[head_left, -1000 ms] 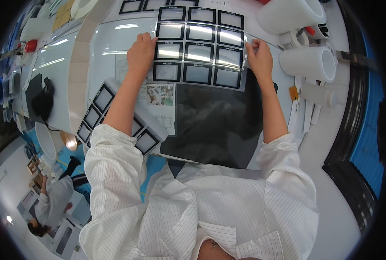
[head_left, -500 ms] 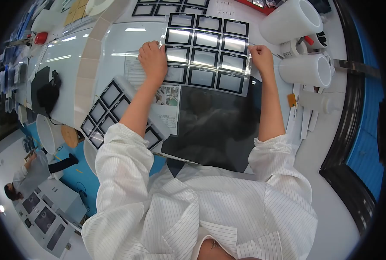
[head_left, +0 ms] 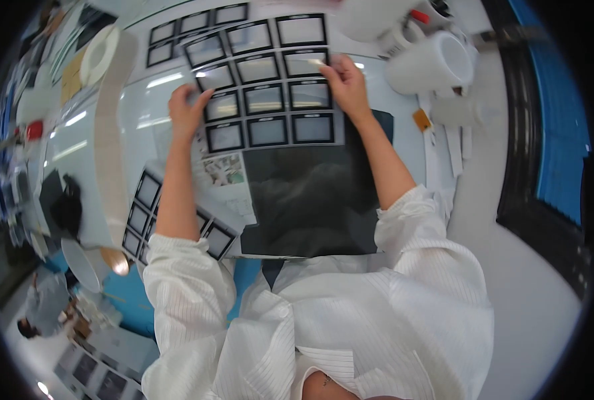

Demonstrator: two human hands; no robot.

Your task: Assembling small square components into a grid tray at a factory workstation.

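Note:
A clear sheet (head_left: 265,100) printed with rows of black rectangular frames is stretched between my two hands, tilted and raised at its far end. At its left edge my left hand (head_left: 187,112) pinches it between thumb and fingers. My right hand (head_left: 347,85) grips the right edge higher up, with the thumb over the front. Below the sheet lies a dark glossy mat (head_left: 303,200), partly covered by its near edge. Beside my left forearm rests a stack of similar framed sheets (head_left: 137,219), partly hidden by that arm. A printed paper (head_left: 225,172) with small pictures lies between the stack and the mat.
Another framed sheet (head_left: 170,32) lies farther back. White cylindrical rolls (head_left: 430,61) stand at the right, near a small orange piece (head_left: 421,121). A beige strip (head_left: 107,127) runs along the left to a white roll (head_left: 101,55). Another person (head_left: 47,303) is at far left.
The view has swung, so the bench appears shifted left. The sheet is more tilted and bowed, with its far end higher. My right hand now overlaps its front; both hands keep hold.

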